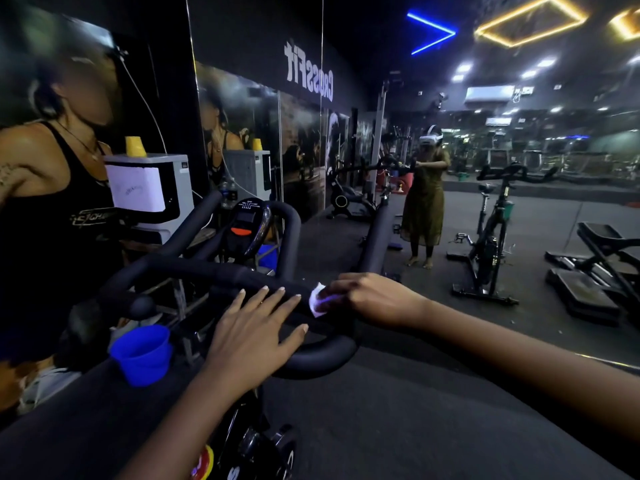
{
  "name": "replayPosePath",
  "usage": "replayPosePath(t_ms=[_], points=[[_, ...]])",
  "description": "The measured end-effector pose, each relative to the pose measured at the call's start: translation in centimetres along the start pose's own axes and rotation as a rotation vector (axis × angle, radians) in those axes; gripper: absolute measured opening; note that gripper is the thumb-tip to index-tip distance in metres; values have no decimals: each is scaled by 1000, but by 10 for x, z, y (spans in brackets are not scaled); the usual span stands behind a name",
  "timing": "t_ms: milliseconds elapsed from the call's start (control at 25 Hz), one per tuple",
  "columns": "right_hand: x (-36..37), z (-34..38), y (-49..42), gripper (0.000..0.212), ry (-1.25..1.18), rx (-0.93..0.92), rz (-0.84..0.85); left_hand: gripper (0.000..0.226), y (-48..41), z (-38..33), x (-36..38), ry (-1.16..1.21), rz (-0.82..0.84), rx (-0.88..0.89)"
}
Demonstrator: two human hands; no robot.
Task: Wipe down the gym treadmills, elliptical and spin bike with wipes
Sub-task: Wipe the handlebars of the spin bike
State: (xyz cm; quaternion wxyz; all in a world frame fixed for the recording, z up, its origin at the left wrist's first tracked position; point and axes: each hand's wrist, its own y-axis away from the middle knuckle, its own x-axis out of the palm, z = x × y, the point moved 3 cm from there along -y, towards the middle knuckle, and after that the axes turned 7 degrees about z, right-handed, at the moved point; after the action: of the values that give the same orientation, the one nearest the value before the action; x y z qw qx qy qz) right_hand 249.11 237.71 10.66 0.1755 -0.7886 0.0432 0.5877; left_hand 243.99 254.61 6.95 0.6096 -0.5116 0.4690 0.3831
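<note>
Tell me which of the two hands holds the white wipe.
The right hand grips the white wipe against the spin bike handlebar; the left hand rests flat on the bar, holding nothing.

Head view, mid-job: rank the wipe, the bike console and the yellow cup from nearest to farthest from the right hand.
1. wipe: held by the right hand against the handlebar.
2. console: ahead and to the left, at the handlebar's centre.
3. yellow cup: far left, on top of the grey machine.

White wipe point(320, 301) (blue cup point(142, 353))
</note>
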Motion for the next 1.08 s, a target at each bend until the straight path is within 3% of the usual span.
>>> replayPosePath(t_ms=[120,240,360,440,600,720,1000,1080], points=[[-2,1,30,35,30,55,58,97,1,-1,0,-8,-23,26],[-7,5,57,35,-62,162,-46,96,1,-2,0,18,-9,49],[-12,-23,61,34,-117,528,-223,95,1,-4,0,0,-5,81],[-5,-36,54,39,-79,781,-247,95,2,-6,1,0,-8,90],[22,-3,43,36,-289,968,-308,94,2,-7,1,42,-23,99],[27,40,47,37,-473,1009,-438,94,2,-6,2,33,-36,96],[22,90,37,32,-241,922,-429,94,0,-6,3,13,-48,92],[22,96,38,37,-315,850,-437,90,0,-6,3,49,-77,107]])
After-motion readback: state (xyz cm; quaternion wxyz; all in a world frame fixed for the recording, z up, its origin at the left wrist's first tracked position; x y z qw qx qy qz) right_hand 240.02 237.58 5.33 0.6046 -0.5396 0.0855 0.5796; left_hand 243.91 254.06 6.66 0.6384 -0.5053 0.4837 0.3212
